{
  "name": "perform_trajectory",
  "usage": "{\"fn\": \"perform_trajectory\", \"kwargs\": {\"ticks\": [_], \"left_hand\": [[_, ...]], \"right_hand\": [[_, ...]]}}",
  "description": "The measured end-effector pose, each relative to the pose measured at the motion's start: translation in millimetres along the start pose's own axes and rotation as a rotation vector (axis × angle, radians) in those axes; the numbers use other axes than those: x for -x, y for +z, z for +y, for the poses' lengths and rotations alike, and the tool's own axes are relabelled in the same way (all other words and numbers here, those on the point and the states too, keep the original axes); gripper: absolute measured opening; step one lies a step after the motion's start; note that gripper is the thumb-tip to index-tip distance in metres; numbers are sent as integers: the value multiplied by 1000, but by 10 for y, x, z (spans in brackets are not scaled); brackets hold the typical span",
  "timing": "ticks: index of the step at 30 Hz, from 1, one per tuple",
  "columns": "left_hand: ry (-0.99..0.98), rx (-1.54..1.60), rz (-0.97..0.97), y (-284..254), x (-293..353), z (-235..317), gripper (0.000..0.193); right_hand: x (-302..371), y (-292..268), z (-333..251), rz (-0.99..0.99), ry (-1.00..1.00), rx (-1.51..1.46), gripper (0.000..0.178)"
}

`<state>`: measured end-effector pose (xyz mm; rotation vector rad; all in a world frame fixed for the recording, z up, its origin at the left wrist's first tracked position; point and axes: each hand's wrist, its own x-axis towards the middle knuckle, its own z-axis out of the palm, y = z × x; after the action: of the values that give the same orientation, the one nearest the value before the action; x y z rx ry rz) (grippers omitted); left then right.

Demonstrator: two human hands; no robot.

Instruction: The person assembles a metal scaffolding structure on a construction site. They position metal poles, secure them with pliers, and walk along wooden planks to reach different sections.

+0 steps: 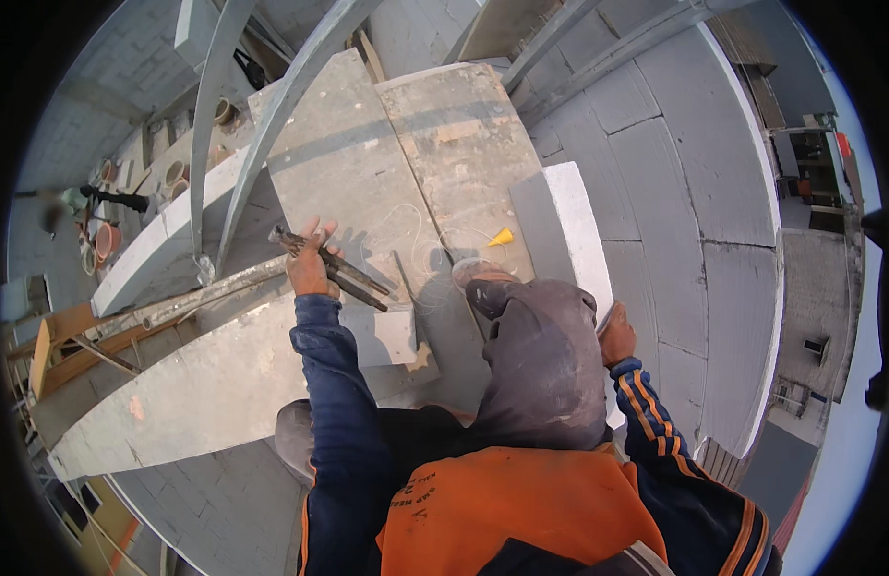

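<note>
My left hand (314, 259) is closed around dark metal pincers (353, 278), their two handles pointing right and toward me. Just beneath them a small pale grey block (382, 336) rests on the boards. At the right, my right hand (617, 336) grips the edge of a large light block (581, 230) standing beside my bent knee; some of its fingers are hidden. A yellow cone-shaped piece (502, 236) lies on the boards near that block, with a thin pale string looping to its left.
Worn platform boards (454, 134) stretch ahead, with a dark seam between them. A grey block wall (656, 173) drops off to the right. Curved metal bars (281, 106) and a pole (214, 293) cross on the left. Lower down, another person (75, 199) is near several buckets (107, 240).
</note>
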<state>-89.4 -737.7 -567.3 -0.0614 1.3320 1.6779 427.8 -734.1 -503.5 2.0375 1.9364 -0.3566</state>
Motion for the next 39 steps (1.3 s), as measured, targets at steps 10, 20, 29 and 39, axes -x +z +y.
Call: {"fn": "perform_trajectory", "kwargs": {"ticks": [10,20,29,39], "left_hand": [[171,98,351,-1296,529,1168,38],[-20,483,1111,-2132,1346,-41,15],[-425,671,1284,-2533,1709,-1556,34],[-346,275,1195,-2251,1483,-1825,53]], "right_hand": [[-315,-58,-42,-99,43,-79,102],[-1177,-257,-2426,-32,-989,-567,59],[-1207,1120,-3692,-520,-938,-210,72],[-1267,1281,-3716,-637,-582,-568,66]]}}
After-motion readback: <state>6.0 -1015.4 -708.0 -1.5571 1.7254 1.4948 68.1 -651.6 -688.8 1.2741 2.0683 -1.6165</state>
